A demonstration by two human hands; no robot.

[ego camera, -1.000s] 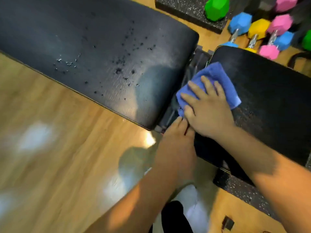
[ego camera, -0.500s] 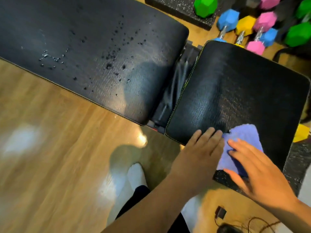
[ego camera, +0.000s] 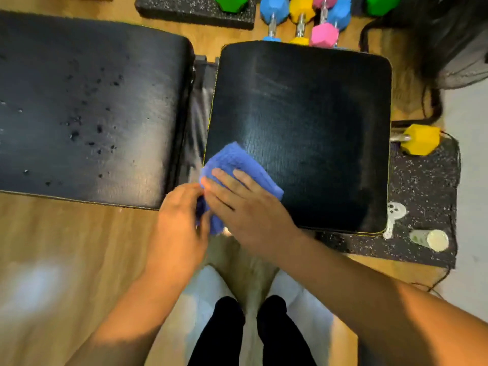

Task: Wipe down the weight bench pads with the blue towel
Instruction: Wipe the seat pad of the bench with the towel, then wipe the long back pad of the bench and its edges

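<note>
The blue towel [ego camera: 232,165] lies over the near left corner of the black seat pad [ego camera: 311,122], and part of it hangs over the pad's edge. My right hand [ego camera: 245,207] presses flat on the towel with its fingers spread. My left hand [ego camera: 179,217] pinches the hanging part of the towel from the left. The long black back pad [ego camera: 87,107] to the left carries several dark droplets and specks. A narrow gap with the bench frame [ego camera: 200,101] separates the two pads.
Coloured dumbbells [ego camera: 301,19] stand on the floor behind the seat pad, and a yellow dumbbell [ego camera: 420,140] rests on the speckled rubber mat [ego camera: 422,186] at the right. A small bottle [ego camera: 430,239] lies on that mat. My feet in white socks [ego camera: 211,291] stand on the wooden floor.
The towel and my right hand have moved from the seat pad's near right edge to its near left corner. My left hand has taken hold of the towel's hanging edge.
</note>
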